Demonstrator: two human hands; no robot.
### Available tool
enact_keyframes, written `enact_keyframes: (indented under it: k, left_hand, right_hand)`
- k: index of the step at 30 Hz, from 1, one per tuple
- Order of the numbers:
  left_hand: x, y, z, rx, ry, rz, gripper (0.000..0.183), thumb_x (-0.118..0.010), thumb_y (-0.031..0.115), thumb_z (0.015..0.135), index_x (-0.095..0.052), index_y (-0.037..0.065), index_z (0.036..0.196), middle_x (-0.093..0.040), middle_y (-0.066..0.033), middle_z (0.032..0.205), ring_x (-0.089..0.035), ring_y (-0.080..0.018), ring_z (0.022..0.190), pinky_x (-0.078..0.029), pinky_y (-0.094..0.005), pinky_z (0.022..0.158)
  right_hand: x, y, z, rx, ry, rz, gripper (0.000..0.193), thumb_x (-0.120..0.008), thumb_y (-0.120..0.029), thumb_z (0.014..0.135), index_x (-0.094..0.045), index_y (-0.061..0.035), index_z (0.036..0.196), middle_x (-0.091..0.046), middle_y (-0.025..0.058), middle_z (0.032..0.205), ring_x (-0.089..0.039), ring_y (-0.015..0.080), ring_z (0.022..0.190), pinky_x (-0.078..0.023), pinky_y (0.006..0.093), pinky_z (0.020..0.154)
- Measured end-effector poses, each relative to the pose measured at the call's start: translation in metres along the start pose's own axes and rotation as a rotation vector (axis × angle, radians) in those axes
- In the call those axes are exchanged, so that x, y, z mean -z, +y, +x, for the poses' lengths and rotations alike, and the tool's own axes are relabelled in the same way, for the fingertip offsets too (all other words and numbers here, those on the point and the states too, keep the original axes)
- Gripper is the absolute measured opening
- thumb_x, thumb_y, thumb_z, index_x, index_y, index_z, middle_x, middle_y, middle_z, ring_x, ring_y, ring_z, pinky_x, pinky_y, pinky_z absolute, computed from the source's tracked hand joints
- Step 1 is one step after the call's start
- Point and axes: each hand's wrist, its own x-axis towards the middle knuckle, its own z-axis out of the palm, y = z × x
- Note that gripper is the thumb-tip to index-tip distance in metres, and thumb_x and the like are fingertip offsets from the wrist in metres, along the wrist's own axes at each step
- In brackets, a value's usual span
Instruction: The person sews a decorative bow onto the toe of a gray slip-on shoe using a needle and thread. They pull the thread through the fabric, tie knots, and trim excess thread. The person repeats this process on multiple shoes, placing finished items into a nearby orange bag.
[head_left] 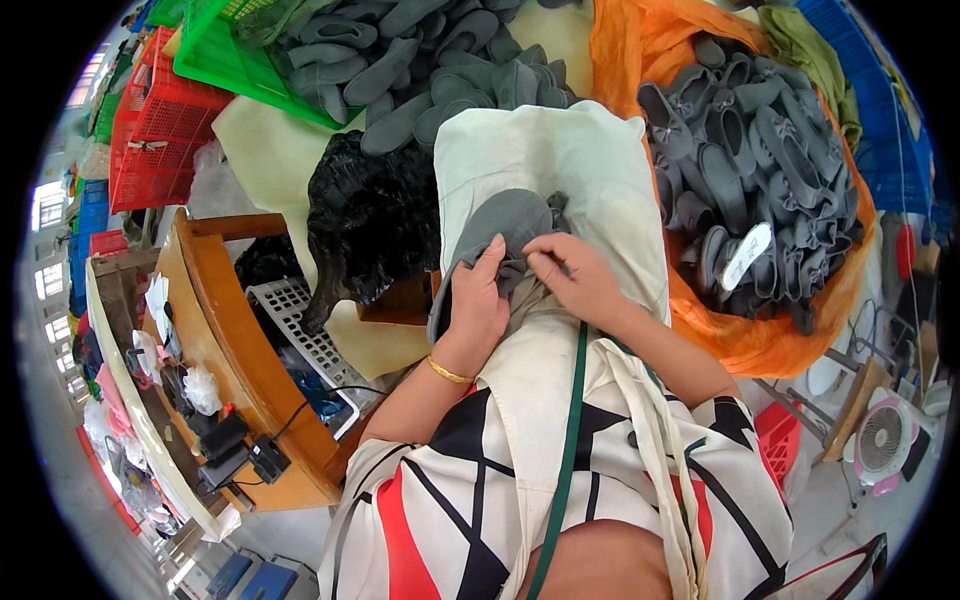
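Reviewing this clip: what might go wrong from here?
The grey shoe might slip on the white apron if the left hand loosens its grip.

The orange sack is heaped with loose shoes; a swing of the right forearm could perhaps knock some out.

Left hand (474,308): most fingers hidden under flat grey fabric shoe (503,220). Right hand (582,283): detail at its fingers too small to tell. Green plastic crate (215,45) cut off at top. Crumpled black plastic bag (372,205): inside hidden.
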Motion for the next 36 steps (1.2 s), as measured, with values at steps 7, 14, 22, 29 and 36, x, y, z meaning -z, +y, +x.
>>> enact_keyframes:
  k: [7, 14, 22, 29, 36]
  left_hand:
    - [-0.002, 0.000, 0.002, -0.037, 0.061, 0.080, 0.013, -0.068, 0.008, 0.091, -0.066, 0.001, 0.102, -0.068, -0.0037, 0.092, -0.063, -0.0111, 0.079, -0.050, -0.0236, 0.069]
    - [0.024, -0.003, 0.010, -0.045, 0.027, 0.078, 0.035, -0.071, 0.004, 0.086, -0.061, -0.005, 0.119, -0.065, -0.0119, 0.117, -0.062, -0.0208, 0.104, -0.050, -0.0332, 0.091]
    - [0.015, 0.018, -0.009, -0.702, -0.336, 1.226, 0.031, -0.063, 0.015, 0.093, -0.064, -0.008, 0.114, -0.066, -0.0103, 0.111, -0.061, -0.0180, 0.099, -0.048, -0.0265, 0.087]
    - [-0.002, -0.010, 0.010, 0.119, -0.066, 0.151, 0.033, -0.060, 0.014, 0.096, -0.059, -0.009, 0.120, -0.064, -0.0134, 0.120, -0.062, -0.0209, 0.105, -0.049, -0.0332, 0.095]
    - [0.001, -0.020, 0.023, 0.064, -0.049, 0.115, 0.036, -0.073, 0.005, 0.084, -0.060, -0.009, 0.116, -0.066, -0.0148, 0.112, -0.065, -0.0246, 0.098, -0.054, -0.0356, 0.086]
  right_hand:
    - [0.015, -0.009, -0.001, -0.292, -0.002, 0.360, 0.014, -0.056, -0.008, 0.098, -0.058, -0.0010, 0.110, -0.064, 0.0037, 0.087, -0.062, 0.0084, 0.078, -0.052, 0.0236, 0.072]
    - [0.082, 0.000, -0.022, -0.297, 0.350, 0.667, 0.011, -0.055, -0.017, 0.100, -0.060, -0.0068, 0.101, -0.059, 0.0003, 0.076, -0.057, 0.0103, 0.066, -0.052, 0.0247, 0.063]
    - [0.247, 0.060, -0.115, -0.059, 1.314, 1.078, 0.018, -0.053, -0.014, 0.099, -0.055, -0.0076, 0.083, -0.054, 0.0015, 0.068, -0.055, 0.0145, 0.061, -0.060, 0.0415, 0.079]
    - [0.225, 0.059, -0.142, -0.068, 1.407, 0.762, 0.010, -0.058, -0.015, 0.097, -0.050, -0.0081, 0.098, -0.055, 0.0023, 0.078, -0.055, 0.0134, 0.060, -0.059, 0.0396, 0.077]
    - [0.117, 0.038, -0.084, -0.226, 0.771, 0.615, 0.009, -0.059, -0.020, 0.099, -0.058, -0.0112, 0.098, -0.056, -0.0025, 0.071, -0.051, 0.0054, 0.058, -0.044, 0.0209, 0.049]
